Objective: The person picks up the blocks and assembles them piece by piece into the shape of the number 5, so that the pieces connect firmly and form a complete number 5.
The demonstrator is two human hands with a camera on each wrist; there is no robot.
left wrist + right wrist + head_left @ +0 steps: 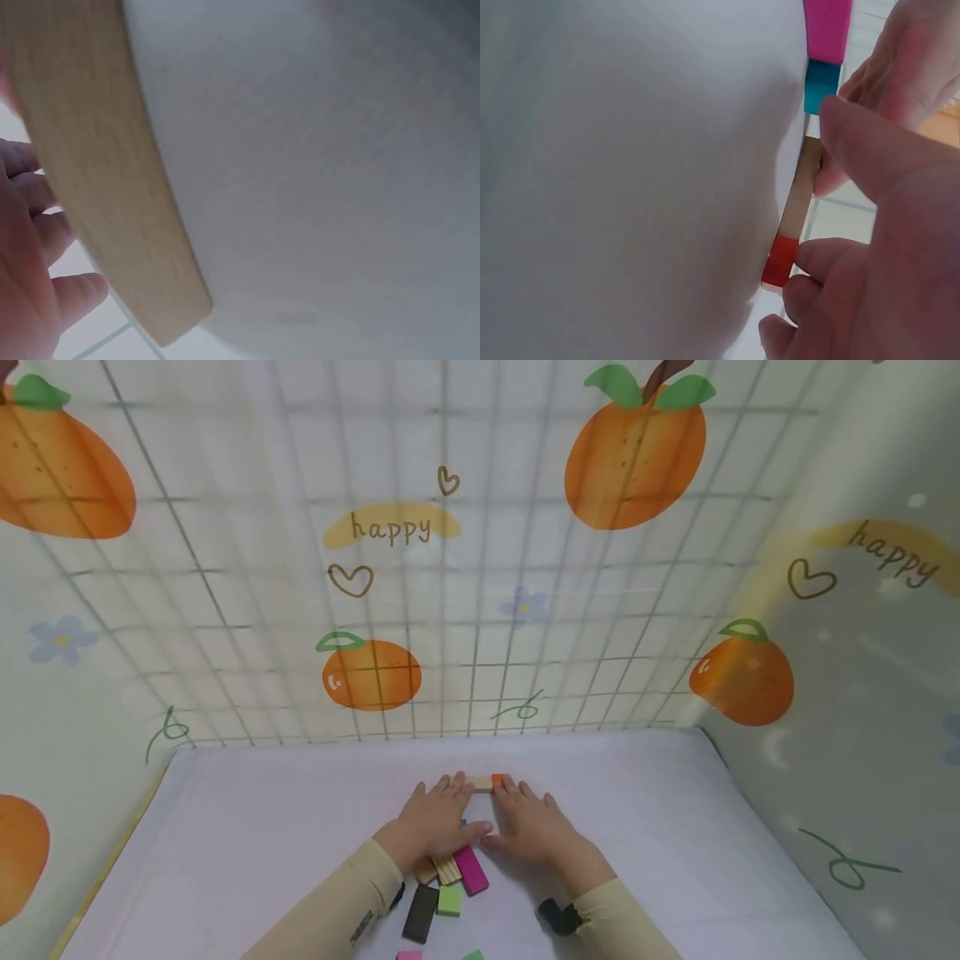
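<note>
At the far middle of the table lies a plain wooden block (pixel 480 784) with an orange block (pixel 498 778) at its right end. Fingers of my left hand (pixel 435 821) touch the wooden block, stretched out and pointing away. My right hand (pixel 538 832) has its fingertips against the orange block, also with extended fingers. The two thumbs come close together. In the right wrist view, a teal block (pixel 822 84) and a magenta block (pixel 828 30) sit beyond my right thumb. Close to the left wrist camera a wooden block (pixel 112 172) partly hides the left fingers (pixel 79 296).
Wooden blocks (pixel 447 870) lie under my left wrist. Nearer to me are a dark block (pixel 421 913) and a lime block (pixel 450 900). Pink (pixel 409 955) and green (pixel 473 955) blocks are cut off at the bottom edge. Printed curtains (pixel 465 610) enclose the white table (pixel 300 802).
</note>
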